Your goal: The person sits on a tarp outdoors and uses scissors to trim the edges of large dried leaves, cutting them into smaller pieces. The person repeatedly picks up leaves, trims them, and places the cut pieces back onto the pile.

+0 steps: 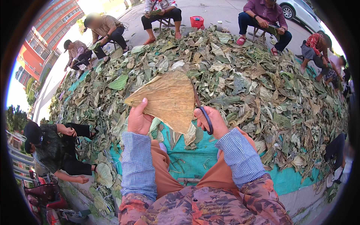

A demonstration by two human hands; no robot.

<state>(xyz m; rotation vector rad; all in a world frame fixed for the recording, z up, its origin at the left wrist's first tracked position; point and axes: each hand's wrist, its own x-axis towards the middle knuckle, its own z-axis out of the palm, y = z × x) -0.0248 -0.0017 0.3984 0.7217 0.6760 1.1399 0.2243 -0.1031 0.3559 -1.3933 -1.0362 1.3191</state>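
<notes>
Holding brown leaf (168, 98) — blue-handled scissors (207, 117)

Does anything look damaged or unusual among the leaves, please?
Nothing looks clearly wrong. One bright green leaf, left of the dried brown leaf in the left hand, stands out because the pile around it looks mostly faded and dry.

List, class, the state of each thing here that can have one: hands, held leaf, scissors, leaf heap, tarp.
Left hand: gripping the leaf near its pointed end
Right hand: closed around the scissors' handle
Fan-shaped leaf: brown, dry, spread out
Scissors: at the leaf's right edge; blade opening unclear
Leaf heap: loose, mostly dry, crumpled
Green tarp: wrinkled, partly covered by leaves
</notes>
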